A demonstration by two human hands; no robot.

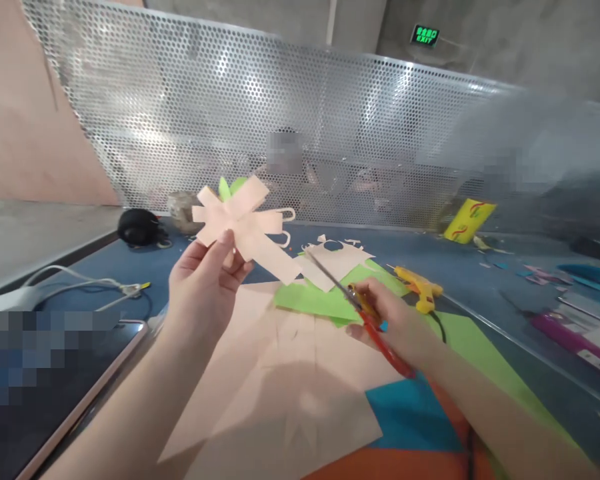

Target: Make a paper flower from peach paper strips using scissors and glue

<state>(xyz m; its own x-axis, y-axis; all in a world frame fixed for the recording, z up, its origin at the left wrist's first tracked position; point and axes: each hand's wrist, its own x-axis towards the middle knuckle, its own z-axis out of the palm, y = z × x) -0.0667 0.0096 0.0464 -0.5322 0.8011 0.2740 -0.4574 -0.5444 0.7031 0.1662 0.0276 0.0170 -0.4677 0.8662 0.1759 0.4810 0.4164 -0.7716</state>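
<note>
Cable (65,275) lies left of the pale sheet (220,393), seemingly to be out of the way. Above the sheet's far left side, the left hand (210,273) pinches a paper flower (240,219) near its centre, thumb against fingers, probably leaving its outer ends free. Over the sheet's far right side, the right hand (397,317) grips scissors (347,291) by the handles, presumably for control, blades apparently together. Right of the sheet, a yellow glue gun (423,290) rests, presumably within easy reach.

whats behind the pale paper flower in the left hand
Behind the paper flower, green paper peeks out along its upper side, with the perforated metal screen farther back; whatever it covers directly is hidden.
</note>
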